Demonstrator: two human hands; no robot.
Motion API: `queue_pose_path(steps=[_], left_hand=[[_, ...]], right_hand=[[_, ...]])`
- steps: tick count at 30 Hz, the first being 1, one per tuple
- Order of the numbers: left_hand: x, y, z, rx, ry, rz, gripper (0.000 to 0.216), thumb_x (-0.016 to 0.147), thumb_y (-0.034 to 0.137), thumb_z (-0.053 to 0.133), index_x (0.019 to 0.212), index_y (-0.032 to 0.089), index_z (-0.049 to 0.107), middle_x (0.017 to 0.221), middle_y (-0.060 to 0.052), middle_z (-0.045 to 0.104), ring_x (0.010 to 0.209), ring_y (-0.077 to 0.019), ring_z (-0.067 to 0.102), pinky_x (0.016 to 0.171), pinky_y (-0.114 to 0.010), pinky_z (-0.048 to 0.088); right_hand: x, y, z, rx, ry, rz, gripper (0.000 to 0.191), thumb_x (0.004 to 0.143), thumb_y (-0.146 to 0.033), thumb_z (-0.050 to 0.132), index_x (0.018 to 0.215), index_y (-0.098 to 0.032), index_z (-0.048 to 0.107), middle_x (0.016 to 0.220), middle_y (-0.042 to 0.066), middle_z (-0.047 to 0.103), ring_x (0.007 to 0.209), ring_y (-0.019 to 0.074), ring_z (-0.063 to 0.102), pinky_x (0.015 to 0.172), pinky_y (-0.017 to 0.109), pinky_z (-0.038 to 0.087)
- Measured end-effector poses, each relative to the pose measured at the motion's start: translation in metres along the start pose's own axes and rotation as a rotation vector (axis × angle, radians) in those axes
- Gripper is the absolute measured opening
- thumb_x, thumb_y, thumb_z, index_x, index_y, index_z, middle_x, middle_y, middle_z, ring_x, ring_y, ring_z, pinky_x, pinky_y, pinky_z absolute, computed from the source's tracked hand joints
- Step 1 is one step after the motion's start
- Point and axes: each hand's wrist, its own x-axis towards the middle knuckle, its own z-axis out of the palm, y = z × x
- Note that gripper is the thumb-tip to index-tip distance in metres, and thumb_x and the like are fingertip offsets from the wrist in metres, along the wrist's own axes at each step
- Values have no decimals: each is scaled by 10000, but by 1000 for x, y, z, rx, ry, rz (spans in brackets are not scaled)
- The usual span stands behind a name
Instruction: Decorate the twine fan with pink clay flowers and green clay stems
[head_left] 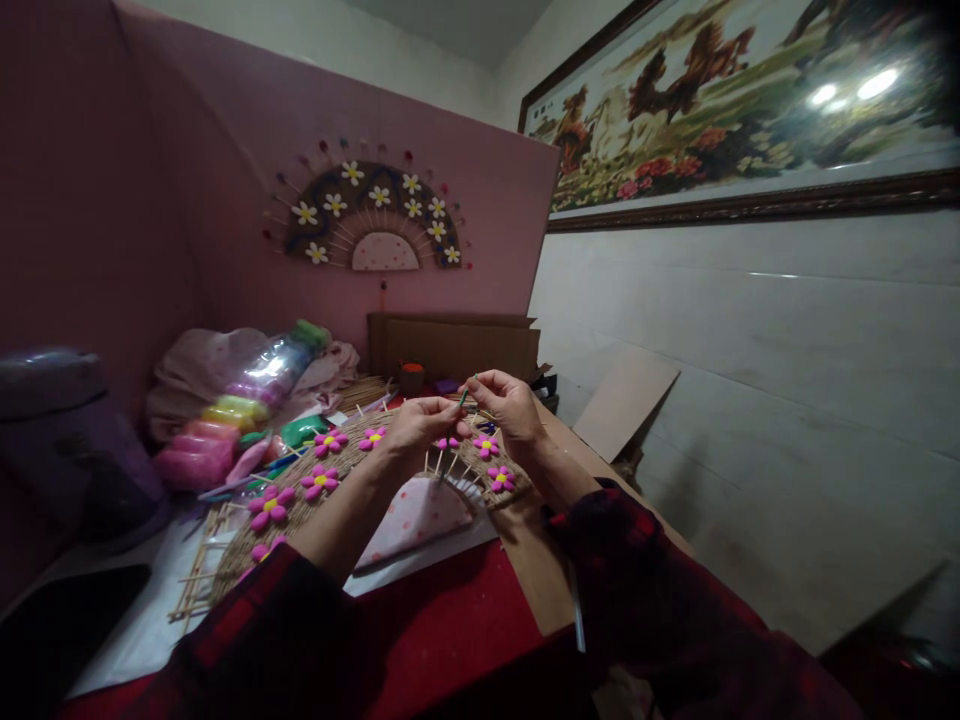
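Observation:
Both hands meet above a half-round woven fan (330, 500) that lies on the table and carries several pink flowers with yellow centres (320, 481). My left hand (420, 425) is closed in a pinch at the lower end of a thin green stick (465, 397). My right hand (510, 403) is closed too, pinching the same stick higher up. The stick stands nearly upright between the fingertips, just over the fan's inner rim and its pale pink centre piece (416, 515).
A finished dark fan with white flowers (373, 215) hangs on the pink wall. Bags of coloured clay (225, 420) and cloth lie at the left, cardboard (454, 345) stands behind, a dark phone (67, 625) lies near left, and a framed picture (742, 110) hangs on the right wall.

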Motion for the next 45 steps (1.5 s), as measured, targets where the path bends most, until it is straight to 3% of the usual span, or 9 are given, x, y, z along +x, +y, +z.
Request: queue_pose_path(steps=[5,8,14,21,27,32,36,42,45], left_hand=[[0,-2,2,-82,-56,-89,340,755,420,651,833,90,652,682,-137,708,593,-191,657,659,-310,496],[-2,-2,3,-129,-57,-117,278,809,354,593,877,88,639,735,-159,715,637,-214,677,714,-352,503],[-1,-9,1,-127,-68,-116,149,718,185,679,831,87,667,758,-143,718,719,-216,685,789,-350,491],[3,-16,-2,-3,-27,-58,228,616,226,777,767,84,682,655,-105,708,572,-164,643,629,-273,469],[1,-16,-1,-74,-101,-81,323,686,351,737,859,91,657,797,-152,721,672,-213,682,728,-340,493],[2,-18,-1,-53,-57,-95,320,577,226,809,822,90,654,735,-126,721,646,-203,679,724,-341,501],[3,-21,-2,-29,-75,-91,276,563,233,809,753,90,669,674,-112,714,608,-204,667,715,-358,497],[-1,-14,0,53,-81,-57,431,626,319,781,1002,133,683,963,-137,711,840,-212,659,749,-306,438],[-3,-10,3,53,-52,8,410,703,411,709,1009,139,689,986,-136,703,887,-196,629,750,-284,410]], right_hand=[[0,0,0,28,25,32,335,565,-415,792,672,-164,598,641,-6,626,562,103,537,569,248,431],[2,1,-2,28,32,46,351,563,-429,787,687,-169,588,627,-8,622,515,103,528,512,245,417],[11,8,-8,-17,101,32,404,525,-477,785,695,-171,585,614,-2,636,499,102,521,484,239,400],[6,3,-6,-16,97,39,387,542,-459,786,707,-168,591,653,15,657,531,112,546,499,242,407],[3,-4,-5,-14,100,45,365,562,-452,775,702,-173,587,642,5,647,521,111,535,507,251,407],[6,-3,-7,-61,113,21,357,586,-469,754,706,-173,594,641,5,648,503,97,503,501,246,380],[6,-2,-7,-47,112,28,359,573,-462,763,702,-173,595,644,7,648,525,106,523,512,248,388],[0,-4,-6,16,95,62,348,565,-427,778,704,-172,586,637,7,644,518,112,534,497,248,408],[-4,-4,-4,30,86,75,350,560,-418,786,708,-172,586,621,-4,636,518,113,542,501,252,422]])
